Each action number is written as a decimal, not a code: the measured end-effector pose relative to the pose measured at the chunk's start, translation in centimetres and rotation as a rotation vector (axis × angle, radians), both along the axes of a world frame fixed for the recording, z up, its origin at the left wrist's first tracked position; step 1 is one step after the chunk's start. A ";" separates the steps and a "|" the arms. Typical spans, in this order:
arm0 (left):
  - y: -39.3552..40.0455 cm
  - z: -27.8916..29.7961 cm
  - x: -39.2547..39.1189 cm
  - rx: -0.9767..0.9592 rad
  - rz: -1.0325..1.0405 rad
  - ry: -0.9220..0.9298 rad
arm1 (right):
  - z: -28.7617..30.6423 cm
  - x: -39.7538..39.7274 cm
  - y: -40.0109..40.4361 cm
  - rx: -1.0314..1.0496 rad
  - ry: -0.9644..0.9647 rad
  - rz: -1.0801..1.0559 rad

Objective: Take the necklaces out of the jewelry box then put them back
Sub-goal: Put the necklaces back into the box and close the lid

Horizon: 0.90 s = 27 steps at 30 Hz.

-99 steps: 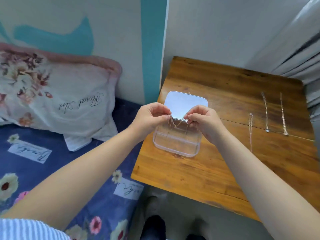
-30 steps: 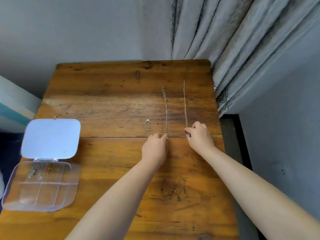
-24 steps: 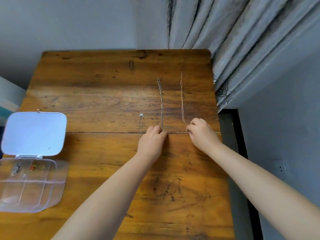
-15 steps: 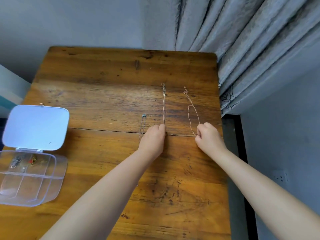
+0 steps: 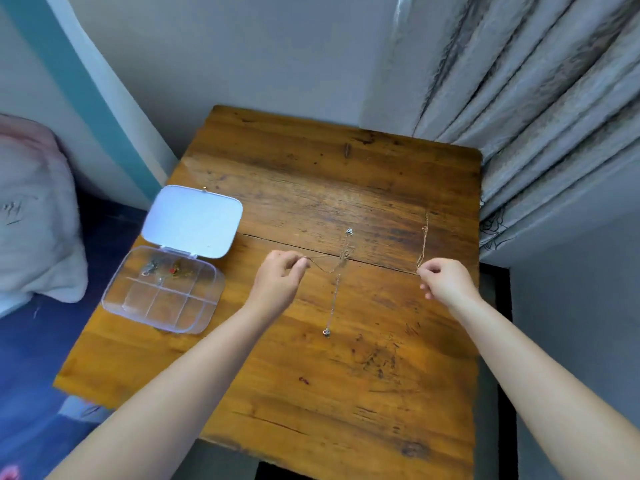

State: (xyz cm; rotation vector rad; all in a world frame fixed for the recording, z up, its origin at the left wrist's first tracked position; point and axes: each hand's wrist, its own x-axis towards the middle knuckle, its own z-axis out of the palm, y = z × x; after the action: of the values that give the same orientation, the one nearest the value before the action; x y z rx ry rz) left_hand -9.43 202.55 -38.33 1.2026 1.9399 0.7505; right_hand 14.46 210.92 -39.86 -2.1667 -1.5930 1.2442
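- Tabletop: dark-stained wood, scratched, with a crack running across it between the two hands. Square top, set in a corner.
- Room: grey wall behind, teal stripe on the wall at left, pleated grey curtain hanging just off the table's right edge. Bed with dark blue floral sheet and a pale pillow along the left edge.
- Jewelry box: clear plastic, divided into compartments, at the table's left edge, lid flipped open and lying flat behind it. Small items in the rear compartments, too small to identify; front compartments look bare.
- Left hand: thumb and forefinger pinched on one end of a thin chain that sags right toward the table centre.
- Pendant necklace: lies stretched front-to-back in the middle of the table, small fitting at each end. The pinched chain meets it near the crack; cannot tell if they are tangled or just crossing.
- Right hand: fingertips pinched on the near end of a gold chain, which runs away from the person near the right edge.
- Clearance: near half and far half of the table are open wood. Hands well apart, box just left of the left hand, curtain crowds the right side.
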 end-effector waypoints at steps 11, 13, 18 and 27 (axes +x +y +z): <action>-10.9 3.4 -14.2 0.103 0.133 -0.937 | 6.7 -14.9 -10.7 0.098 1.025 -0.182; -12.4 2.8 -17.6 0.085 0.115 -0.956 | 6.1 -18.6 -13.1 0.072 1.091 -0.221; -13.2 2.3 -24.7 0.068 0.068 -0.952 | 5.4 -28.1 -16.5 0.103 1.169 -0.260; -11.6 2.0 -30.1 0.073 -0.006 -1.009 | 5.4 -36.3 -16.7 0.147 1.328 -0.295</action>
State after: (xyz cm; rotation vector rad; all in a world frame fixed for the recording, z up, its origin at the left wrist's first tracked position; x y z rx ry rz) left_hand -39.54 190.95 -36.31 0.6381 1.0676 1.1423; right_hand -21.85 194.23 -34.45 -0.9049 -0.6985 1.7443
